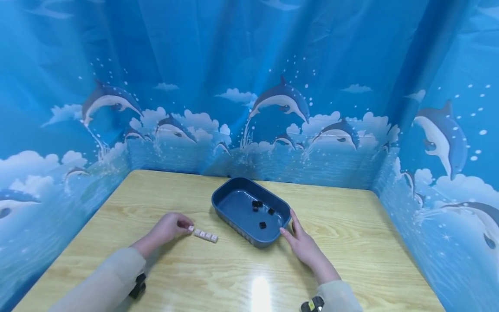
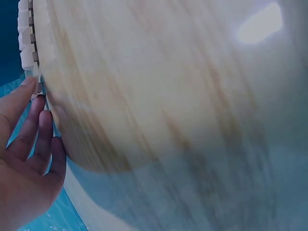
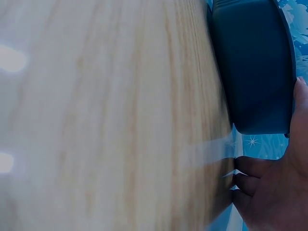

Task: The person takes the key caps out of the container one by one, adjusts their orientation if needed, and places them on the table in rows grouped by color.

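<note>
My left hand [image 1: 173, 227] pinches a small white keycap-like piece [image 1: 191, 228] between thumb and fingertips. That piece is at the left end of a short row of similar white pieces [image 1: 205, 235] with faint dark marks on top. In the left wrist view, the row [image 2: 27, 38] runs up from the fingertips of the left hand [image 2: 33, 154]. A dark blue tray [image 1: 230, 219] stands to the right of the row. Against its right end rests my right hand [image 1: 306, 247], with extended fingers touching the rim. Its lower fingers reach down to the table in the right wrist view.
Several small black pieces [image 1: 263, 225] lie scattered inside the tray. The wood-grain table [image 1: 187, 277] meets a blue dolphin-print curtain [image 1: 249, 160] at the back and sides. Light glares off the table near its front.
</note>
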A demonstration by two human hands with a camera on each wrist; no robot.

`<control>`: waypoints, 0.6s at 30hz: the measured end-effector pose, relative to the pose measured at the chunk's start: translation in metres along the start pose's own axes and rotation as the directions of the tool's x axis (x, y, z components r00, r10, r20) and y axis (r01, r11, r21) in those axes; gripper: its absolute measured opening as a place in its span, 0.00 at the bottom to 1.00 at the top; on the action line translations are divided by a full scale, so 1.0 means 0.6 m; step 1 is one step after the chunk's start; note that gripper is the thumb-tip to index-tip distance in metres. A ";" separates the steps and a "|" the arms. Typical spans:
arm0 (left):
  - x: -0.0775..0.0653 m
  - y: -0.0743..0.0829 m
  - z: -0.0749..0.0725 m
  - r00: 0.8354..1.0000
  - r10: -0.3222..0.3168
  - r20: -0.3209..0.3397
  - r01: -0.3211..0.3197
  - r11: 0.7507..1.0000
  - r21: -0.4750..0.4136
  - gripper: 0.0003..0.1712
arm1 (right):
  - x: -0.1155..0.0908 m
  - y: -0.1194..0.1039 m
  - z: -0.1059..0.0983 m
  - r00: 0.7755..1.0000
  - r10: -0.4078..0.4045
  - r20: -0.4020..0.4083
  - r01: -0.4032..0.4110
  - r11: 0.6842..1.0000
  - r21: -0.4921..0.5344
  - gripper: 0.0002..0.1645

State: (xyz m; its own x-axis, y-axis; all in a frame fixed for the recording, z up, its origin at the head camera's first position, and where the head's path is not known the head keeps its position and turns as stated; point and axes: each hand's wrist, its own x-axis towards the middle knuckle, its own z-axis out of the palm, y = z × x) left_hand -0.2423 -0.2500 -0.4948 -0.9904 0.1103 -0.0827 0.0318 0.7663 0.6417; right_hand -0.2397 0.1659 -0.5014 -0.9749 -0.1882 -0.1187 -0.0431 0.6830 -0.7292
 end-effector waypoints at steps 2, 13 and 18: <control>0.001 -0.001 0.000 1.000 0.001 0.003 -0.001 1.000 0.001 0.11 | 0.000 0.000 -0.001 1.000 0.005 -0.001 -0.005 1.000 0.000 0.46; -0.005 0.003 -0.004 0.999 0.037 0.033 -0.036 0.999 -0.039 0.11 | 0.000 0.000 -0.001 1.000 0.001 0.001 -0.001 1.000 0.009 0.46; -0.008 0.001 -0.006 0.998 0.057 0.036 -0.055 0.998 -0.037 0.10 | -0.001 -0.001 0.000 1.000 0.000 -0.002 0.000 1.000 0.011 0.46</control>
State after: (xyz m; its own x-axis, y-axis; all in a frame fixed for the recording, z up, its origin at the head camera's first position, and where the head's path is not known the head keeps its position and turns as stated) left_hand -0.2380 -0.2522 -0.4912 -0.9817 0.1761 -0.0732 0.0817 0.7353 0.6728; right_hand -0.2392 0.1656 -0.5006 -0.9753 -0.1873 -0.1172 -0.0410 0.6748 -0.7369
